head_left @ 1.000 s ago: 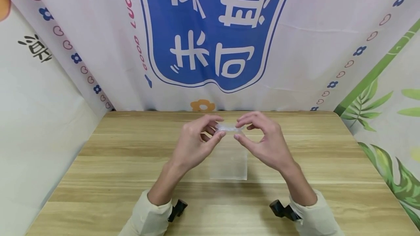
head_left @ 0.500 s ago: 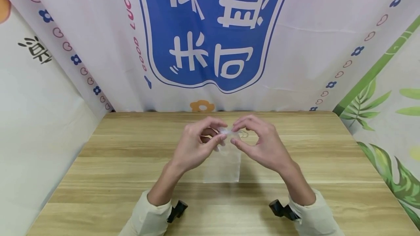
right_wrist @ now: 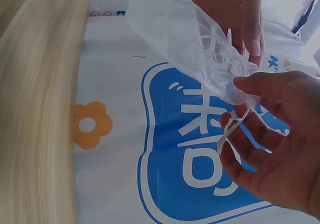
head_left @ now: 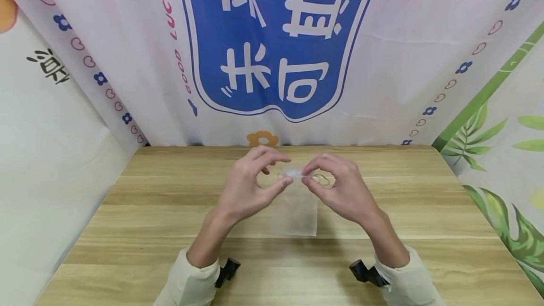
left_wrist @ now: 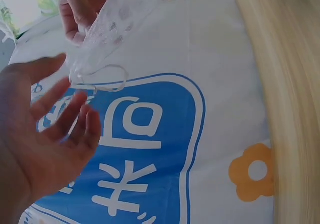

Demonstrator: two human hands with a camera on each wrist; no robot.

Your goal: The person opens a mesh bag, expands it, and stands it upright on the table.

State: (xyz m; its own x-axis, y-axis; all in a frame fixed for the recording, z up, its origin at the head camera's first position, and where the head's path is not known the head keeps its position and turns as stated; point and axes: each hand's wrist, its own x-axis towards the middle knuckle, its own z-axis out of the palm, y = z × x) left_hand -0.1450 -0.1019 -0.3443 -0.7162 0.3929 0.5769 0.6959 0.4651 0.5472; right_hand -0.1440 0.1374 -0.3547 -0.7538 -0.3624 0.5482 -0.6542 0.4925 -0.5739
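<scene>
A sheer white mesh drawstring bag hangs over the table between the two hands, mouth end uppermost in the head view. My right hand pinches its gathered mouth between thumb and index finger. From that side a thin drawstring loop sticks out; in the right wrist view the white cord lies by the other fingers. My left hand is at the opposite corner, thumb and fingers spread apart, the thumb tip right at the mouth. The left wrist view shows its loose fingers beside another cord loop.
Below the hands is a wood-grain table. A white curtain with a blue printed panel hangs along its back edge. Black camera mounts stick out from both cream sleeves.
The left fingers have come off the bag's mouth and spread apart. The right hand keeps its pinch, and the bag, having swung left, is back toward the right. The cord loops show more now.
</scene>
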